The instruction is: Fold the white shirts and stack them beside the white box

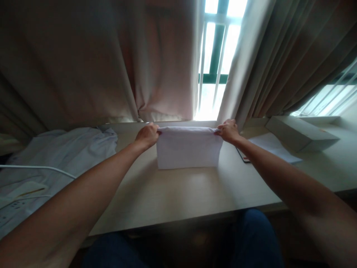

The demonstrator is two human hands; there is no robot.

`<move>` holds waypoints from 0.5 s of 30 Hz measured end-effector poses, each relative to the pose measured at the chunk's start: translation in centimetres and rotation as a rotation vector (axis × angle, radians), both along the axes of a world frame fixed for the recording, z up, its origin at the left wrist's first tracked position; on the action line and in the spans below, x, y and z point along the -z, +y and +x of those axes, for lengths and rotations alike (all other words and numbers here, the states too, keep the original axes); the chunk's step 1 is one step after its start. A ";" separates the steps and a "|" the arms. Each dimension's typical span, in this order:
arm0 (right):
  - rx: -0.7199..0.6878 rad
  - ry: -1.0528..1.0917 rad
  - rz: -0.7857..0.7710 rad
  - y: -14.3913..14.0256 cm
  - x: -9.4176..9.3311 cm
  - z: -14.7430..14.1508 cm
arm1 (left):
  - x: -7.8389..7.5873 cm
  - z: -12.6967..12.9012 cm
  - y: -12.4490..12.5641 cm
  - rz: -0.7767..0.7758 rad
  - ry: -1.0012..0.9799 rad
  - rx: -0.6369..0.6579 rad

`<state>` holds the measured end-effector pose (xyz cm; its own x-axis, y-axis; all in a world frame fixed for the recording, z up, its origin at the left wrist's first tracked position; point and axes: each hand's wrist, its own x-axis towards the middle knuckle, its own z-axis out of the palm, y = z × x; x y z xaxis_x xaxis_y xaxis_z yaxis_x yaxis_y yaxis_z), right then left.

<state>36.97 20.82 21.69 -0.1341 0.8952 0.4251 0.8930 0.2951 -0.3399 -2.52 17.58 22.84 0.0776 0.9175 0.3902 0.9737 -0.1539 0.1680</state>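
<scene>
Desk (pixel 173 193): left hand (pixel 147 136), right hand (pixel 228 131) pinch folded cloth (pixel 188 149) corners.

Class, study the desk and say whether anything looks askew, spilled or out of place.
Only one thing: a pale shirt lies crumpled at the desk's left end. The folded white cloth sits square between left hand and right hand.

The near half of the desk (pixel 178 197) lies bare from the front edge up to the folded cloth (pixel 188 149), so a hand could pass freely there between the two forearms. To the left, a shirt (pixel 64 149) and a white cable (pixel 41 168) crowd the way. To the right, a paper (pixel 275 149) and box (pixel 299 134) block the far side, and curtains (pixel 111 67) close off the far edge.
</scene>
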 end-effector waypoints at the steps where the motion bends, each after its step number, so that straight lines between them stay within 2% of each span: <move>1: 0.005 -0.038 0.099 0.0 -0.5 0.1 | -0.7 0.2 -0.1 0.044 0.003 -0.008; 3: -0.028 -0.109 0.305 -0.5 -1.0 0.4 | -1.5 0.4 -1.1 0.175 0.012 -0.025; 4: -0.058 -0.140 0.397 -1.2 -0.9 0.6 | -1.4 0.5 -2.0 0.250 0.018 -0.025; 6: -0.133 -0.184 0.511 -3.6 0.3 1.3 | 0.1 0.4 -4.9 0.380 0.042 -0.006; 7: -0.171 -0.207 0.536 -5.2 1.6 1.7 | 1.7 0.3 -6.8 0.413 0.063 0.018; 9: -0.233 -0.260 0.538 -9.2 5.3 2.4 | 6.1 -0.1 -11.2 0.392 0.119 0.077; 13: -0.329 -0.351 0.366 -17.4 14.7 3.9 | 16.2 -0.2 -19.6 0.101 0.163 0.247; 15: -0.346 -0.347 0.267 -20.1 18.0 4.4 | 19.5 0.0 -22.2 0.001 0.109 0.223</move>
<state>41.41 0.73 3.66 -0.5737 0.6416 0.5092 0.7749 0.6266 0.0835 -2.51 -4.59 3.37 0.3202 0.8723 0.3694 0.9279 -0.3674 0.0632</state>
